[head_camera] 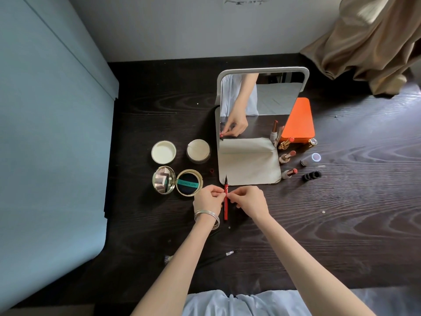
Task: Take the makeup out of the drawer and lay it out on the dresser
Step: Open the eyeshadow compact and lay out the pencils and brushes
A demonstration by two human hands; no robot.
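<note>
red liner pen (225,202) pinched by left hand (207,200) and right hand (247,201) (tip bare). laying-out step now. next: set flat on dresser (341,224), then let go.

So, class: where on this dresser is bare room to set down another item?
Free: the dresser right of the right hand, and behind the cream jars. Crowded: the lipsticks beside the mirror, and around the open compact.
</note>
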